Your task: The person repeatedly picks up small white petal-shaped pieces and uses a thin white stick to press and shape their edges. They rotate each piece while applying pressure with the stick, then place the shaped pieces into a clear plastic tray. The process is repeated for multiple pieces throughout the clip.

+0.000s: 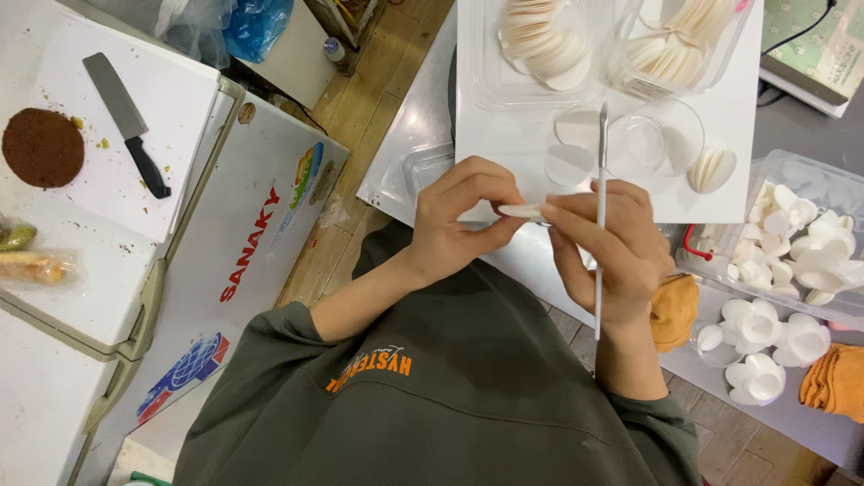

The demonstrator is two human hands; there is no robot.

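Note:
My left hand (459,220) pinches a thin white disc (520,211) by its edge, just over the near edge of a white board (720,99). My right hand (612,247) touches the same disc with its fingertips and grips a long thin metal spatula (600,216), whose blade points away from me over the board. Loose white discs (570,164) lie on the board just beyond my fingers, beside a round clear lid (652,135).
Clear trays of stacked white discs (544,45) stand at the board's far side. A clear box (801,234) of white flower shapes sits at right, with more flowers (765,346) and orange cloths (673,310) nearby. At left, a chest freezer holds a cleaver (126,121) and a brown cake round (42,147).

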